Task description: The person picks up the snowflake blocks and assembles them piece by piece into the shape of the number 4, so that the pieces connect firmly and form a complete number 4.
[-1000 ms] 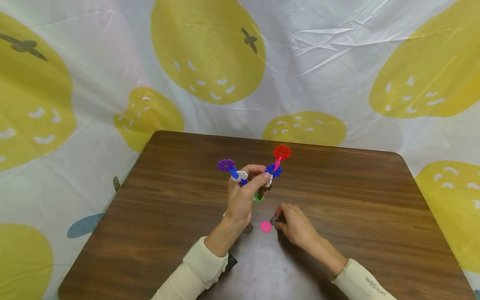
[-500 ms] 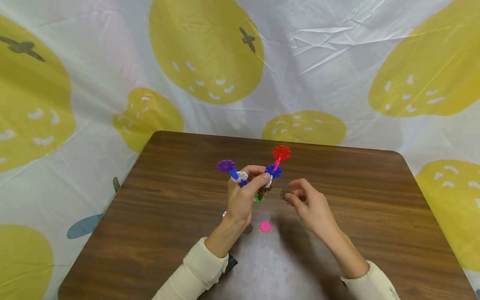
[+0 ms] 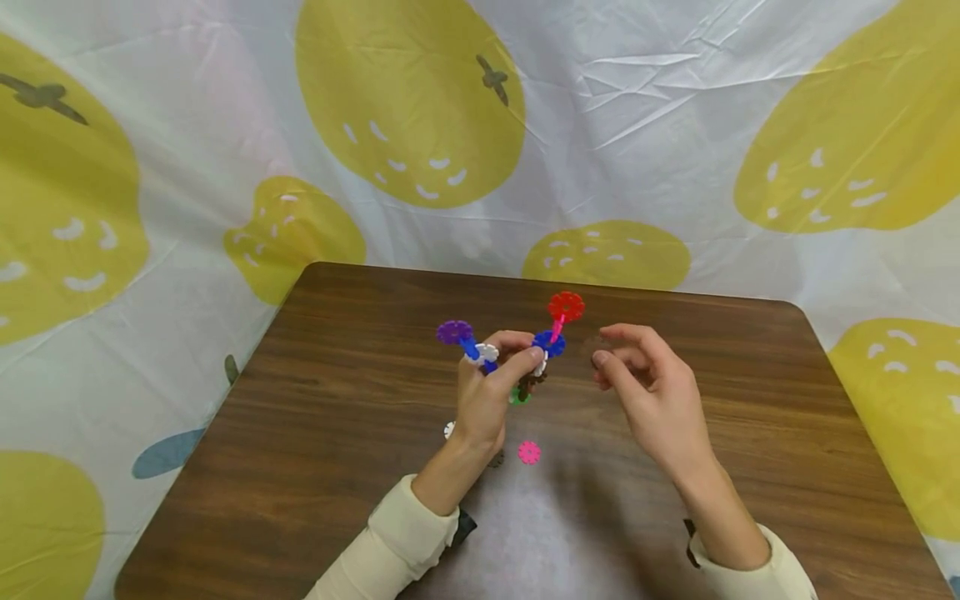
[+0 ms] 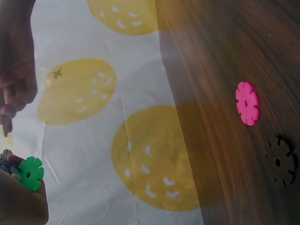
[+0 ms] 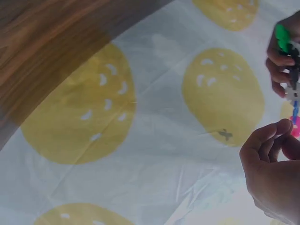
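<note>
My left hand point(image 3: 486, 396) grips a chain of interlocking notched plastic discs above the table. A purple disc point(image 3: 454, 332) tops one end, joined to blue and white ones. At the other end a red disc point(image 3: 566, 307) stands above a pink one and a blue disc point(image 3: 550, 343). Below the fingers show brown pieces and a green disc point(image 4: 31, 174). To the right, my right hand point(image 3: 663, 400) pinches a brown disc point(image 3: 597, 347), blurred and mostly hidden by the fingertips. The two hands are apart.
On the brown wooden table point(image 3: 360, 350) lie a pink disc point(image 3: 528, 452), a dark brown disc point(image 4: 280, 161) and a white disc point(image 3: 449, 430), the last partly behind my left arm. A fruit-patterned cloth point(image 3: 562, 167) hangs behind the table.
My right hand has picked up the brown disc beside the pink one and raised it up and to the right, level with the chain. My left hand stays nearly still.
</note>
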A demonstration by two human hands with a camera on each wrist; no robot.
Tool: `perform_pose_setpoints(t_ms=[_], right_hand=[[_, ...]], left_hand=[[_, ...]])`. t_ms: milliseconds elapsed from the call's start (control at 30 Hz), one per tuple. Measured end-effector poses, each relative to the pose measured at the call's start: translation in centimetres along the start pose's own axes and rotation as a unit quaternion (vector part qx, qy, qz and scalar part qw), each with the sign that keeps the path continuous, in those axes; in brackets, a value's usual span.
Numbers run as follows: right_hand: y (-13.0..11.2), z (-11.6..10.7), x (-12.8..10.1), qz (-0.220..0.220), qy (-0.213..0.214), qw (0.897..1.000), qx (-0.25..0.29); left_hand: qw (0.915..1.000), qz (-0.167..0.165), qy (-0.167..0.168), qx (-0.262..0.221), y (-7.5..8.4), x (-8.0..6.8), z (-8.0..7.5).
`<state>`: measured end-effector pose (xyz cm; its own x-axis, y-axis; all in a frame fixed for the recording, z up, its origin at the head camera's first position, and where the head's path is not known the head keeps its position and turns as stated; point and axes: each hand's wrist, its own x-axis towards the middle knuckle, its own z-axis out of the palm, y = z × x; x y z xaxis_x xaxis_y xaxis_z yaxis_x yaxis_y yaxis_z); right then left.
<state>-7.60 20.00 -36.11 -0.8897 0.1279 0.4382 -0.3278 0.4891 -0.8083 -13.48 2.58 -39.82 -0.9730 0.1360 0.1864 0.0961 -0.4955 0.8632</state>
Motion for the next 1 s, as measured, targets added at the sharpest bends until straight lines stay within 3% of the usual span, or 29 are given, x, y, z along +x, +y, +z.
perform_pose_setpoints(t_ms=[367,633,1000], right_hand=[[-1.8,0.7,-0.3,0.027,0.023,0.995,0.092],[-2.0,1.2,-0.2,0.065,0.015,0.988,0.137],[-1.8,1.3,0.2,0.111,-0.015,0.96,0.256]], left_hand=[[0.9999,0.012,-0.006,-0.009,-0.1,-0.2,0.4],[0.9998,0.017,-0.007,-0.013,-0.1,-0.3,0.4],[0.9996,0.019,-0.011,-0.018,0.0,-0.1,0.3]])
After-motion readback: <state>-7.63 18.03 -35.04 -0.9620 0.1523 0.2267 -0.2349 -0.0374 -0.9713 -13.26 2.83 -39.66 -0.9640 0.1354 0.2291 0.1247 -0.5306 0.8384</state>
